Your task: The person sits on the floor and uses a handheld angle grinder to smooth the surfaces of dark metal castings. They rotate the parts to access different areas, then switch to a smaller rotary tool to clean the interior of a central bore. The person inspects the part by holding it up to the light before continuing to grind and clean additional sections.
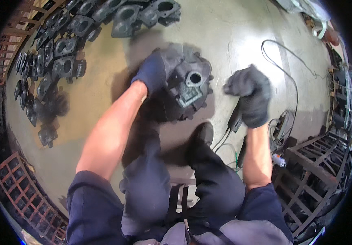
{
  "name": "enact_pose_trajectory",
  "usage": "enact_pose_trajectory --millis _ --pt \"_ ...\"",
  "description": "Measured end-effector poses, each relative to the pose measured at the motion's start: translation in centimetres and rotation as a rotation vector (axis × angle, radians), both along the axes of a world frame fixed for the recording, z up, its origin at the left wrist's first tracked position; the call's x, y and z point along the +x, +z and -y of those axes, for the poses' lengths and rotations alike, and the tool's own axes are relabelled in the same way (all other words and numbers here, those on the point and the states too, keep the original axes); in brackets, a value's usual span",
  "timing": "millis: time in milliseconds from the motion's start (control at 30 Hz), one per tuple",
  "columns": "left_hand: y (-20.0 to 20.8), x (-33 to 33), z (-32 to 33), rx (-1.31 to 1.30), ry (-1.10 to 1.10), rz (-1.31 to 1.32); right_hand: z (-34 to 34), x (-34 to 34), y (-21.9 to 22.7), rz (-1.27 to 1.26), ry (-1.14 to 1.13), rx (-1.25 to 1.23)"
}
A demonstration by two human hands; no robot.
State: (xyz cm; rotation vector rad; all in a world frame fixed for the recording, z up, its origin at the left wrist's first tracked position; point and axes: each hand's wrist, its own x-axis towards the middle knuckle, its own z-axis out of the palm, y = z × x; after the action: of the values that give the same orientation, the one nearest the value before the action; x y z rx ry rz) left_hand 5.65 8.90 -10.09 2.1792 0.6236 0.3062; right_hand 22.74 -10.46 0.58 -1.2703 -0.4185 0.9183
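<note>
A round, dark cast-metal housing point(175, 96) with bolt lugs around its rim sits in front of my knees. On its face are a round flanged port point(194, 78) and a rectangular opening point(190, 96). My left hand point(151, 72), in a dark blue glove, grips its upper left edge, with the fingertips partly hidden. To the right of the housing and apart from it, my right hand point(251, 96) in a dark grey glove is curled closed and slightly blurred. Beside its wrist is a black, corded tool body point(235, 117); whether the fingers hold it is unclear.
Many dark cast parts point(63, 65) stand in rows on the floor at the far left. A black cable point(292, 75) loops across the right side. Metal cages stand at both sides, one point(313, 167) near a small spray can point(279, 160).
</note>
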Motion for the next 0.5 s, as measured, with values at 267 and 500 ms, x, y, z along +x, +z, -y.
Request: enact_pose_trajectory --millis 267,500 --pt "0.9 -1.4 1.3 0.284 -0.069 -0.007 7.4 7.6 -16.5 0.386 0.068 -0.669" --pt "2.0 -1.7 4.3 -0.378 0.302 0.091 10.9 4.2 -31.0 0.537 -0.130 -0.838"
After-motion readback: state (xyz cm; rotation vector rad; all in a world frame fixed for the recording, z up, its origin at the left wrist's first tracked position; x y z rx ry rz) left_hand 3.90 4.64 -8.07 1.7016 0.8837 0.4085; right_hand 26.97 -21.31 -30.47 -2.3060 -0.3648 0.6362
